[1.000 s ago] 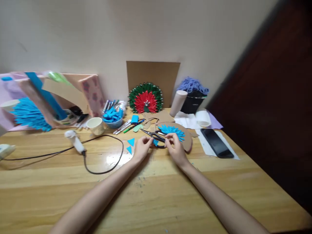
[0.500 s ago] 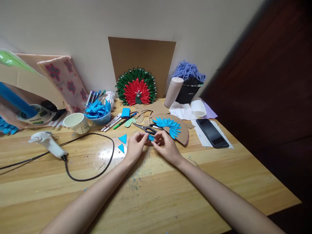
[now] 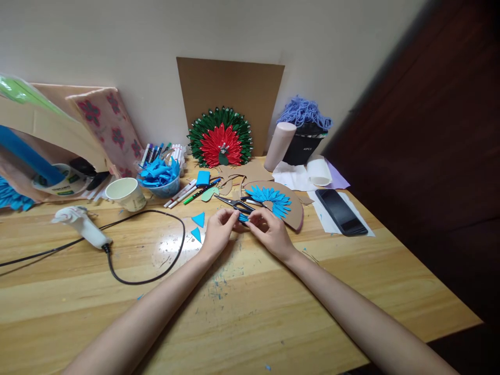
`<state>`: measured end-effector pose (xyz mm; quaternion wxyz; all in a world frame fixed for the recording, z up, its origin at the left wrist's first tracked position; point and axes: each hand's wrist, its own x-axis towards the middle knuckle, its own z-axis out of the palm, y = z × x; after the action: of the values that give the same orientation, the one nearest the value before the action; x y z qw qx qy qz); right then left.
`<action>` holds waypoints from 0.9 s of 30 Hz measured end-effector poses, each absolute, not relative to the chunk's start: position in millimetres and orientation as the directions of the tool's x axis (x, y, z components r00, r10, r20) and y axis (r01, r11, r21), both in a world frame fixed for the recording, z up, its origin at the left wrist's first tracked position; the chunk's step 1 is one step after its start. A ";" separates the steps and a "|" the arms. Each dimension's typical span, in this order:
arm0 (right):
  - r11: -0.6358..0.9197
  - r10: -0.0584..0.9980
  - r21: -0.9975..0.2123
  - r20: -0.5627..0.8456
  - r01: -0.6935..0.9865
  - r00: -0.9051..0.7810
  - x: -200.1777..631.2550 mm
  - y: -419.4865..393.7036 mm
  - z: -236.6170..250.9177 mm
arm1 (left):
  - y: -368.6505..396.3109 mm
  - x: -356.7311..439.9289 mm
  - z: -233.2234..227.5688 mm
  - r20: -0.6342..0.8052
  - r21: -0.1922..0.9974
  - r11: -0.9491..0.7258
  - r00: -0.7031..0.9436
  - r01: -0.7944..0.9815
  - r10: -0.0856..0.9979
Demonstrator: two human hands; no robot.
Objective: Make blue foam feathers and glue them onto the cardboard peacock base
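Beside two triangles (image 3: 198, 219) (both blue), left hand (image 3: 219, 232) pinches one blue piece (image 3: 242, 217); right hand (image 3: 271, 233) likewise.

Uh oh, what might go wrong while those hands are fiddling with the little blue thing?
1. The small blue piece might slip or get squashed, since the left hand and right hand hold it by their fingertips.
2. The scissors lie just beyond the fingers, so a knuckle could perhaps bump them.
3. The left arm is near the looped cord; snagging it might tug the white glue gun.
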<state>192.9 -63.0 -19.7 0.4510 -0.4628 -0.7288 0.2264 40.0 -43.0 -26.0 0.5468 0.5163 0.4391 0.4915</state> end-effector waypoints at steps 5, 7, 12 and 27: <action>0.499 0.859 -0.709 0.481 0.497 -0.176 194.4 -63.5 -17.1 | -43.2 40.0 -25.3 0.026 0.997 -0.015 0.143 -0.079 0.989; 0.493 0.862 -0.707 0.476 0.507 -0.175 194.9 -63.4 -17.3 | -43.8 40.0 -24.1 0.012 0.995 0.002 0.149 -0.095 0.989; 0.495 0.859 -0.693 0.480 0.524 -0.177 195.2 -62.8 -18.9 | -44.4 39.9 -23.4 -0.022 0.995 0.035 0.134 -0.096 0.991; 0.454 0.881 -0.716 0.451 0.530 -0.145 194.4 -62.4 -20.7 | -43.9 38.9 -24.1 0.012 0.998 -0.005 0.114 -0.061 0.993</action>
<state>194.4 -62.4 -20.7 0.4406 -0.4829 -0.7301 0.1992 38.9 -43.9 -24.1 0.5405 0.5145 0.4533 0.4875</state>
